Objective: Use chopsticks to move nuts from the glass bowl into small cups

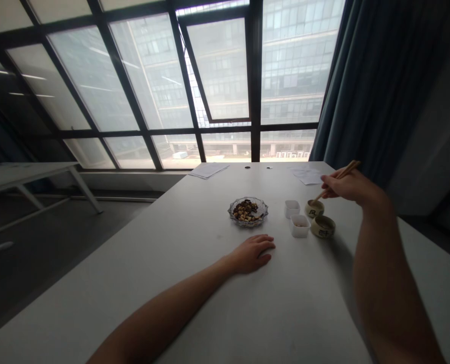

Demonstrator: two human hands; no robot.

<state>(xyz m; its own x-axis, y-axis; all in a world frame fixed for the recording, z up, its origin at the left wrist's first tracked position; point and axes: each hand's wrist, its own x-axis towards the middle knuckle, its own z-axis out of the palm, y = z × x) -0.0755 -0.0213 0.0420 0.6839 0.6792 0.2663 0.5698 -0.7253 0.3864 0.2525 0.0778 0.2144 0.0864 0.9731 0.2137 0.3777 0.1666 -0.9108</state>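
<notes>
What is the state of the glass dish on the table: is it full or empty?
Full: the cut-glass dish holds a heap of dark and pale nuts that covers most of its inside.

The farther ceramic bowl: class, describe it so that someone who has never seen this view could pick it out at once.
On the long white table, right of the glass dish of nuts, stand two white cups, then two ceramic bowls. Yours is the farther bowl: the chopsticks in the right hand dip toward it, not toward the nearer bowl.
</notes>
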